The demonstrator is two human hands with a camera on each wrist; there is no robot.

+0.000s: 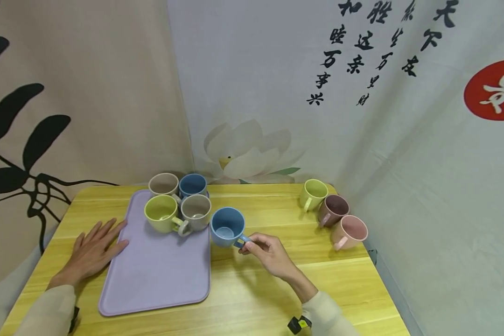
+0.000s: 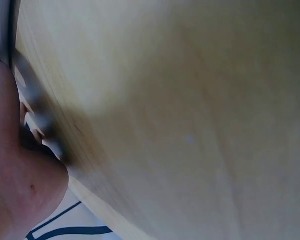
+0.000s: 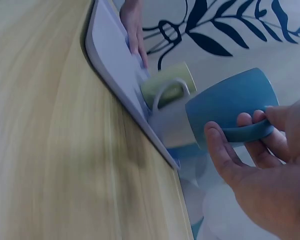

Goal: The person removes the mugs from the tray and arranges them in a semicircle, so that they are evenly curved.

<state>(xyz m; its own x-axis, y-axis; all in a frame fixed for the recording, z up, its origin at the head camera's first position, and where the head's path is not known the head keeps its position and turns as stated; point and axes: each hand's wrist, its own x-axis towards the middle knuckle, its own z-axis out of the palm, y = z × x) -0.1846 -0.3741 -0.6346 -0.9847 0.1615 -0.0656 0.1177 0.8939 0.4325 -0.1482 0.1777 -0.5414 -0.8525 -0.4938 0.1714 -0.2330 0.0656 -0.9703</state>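
My right hand grips a blue mug by its handle, thumb and fingers round it, just off the right edge of the lilac tray. In the right wrist view the same blue mug is tilted. Four mugs would be several: at the tray's far end stand a beige mug, a second blue mug, a green mug and a grey mug. Flat by the tray's left edge, my left hand lies with fingers straight, fingertips at the rim.
On the table's right side stand a green mug, a dark purple mug and a pink mug. Behind the wooden table hangs a printed curtain, close to its far edge.
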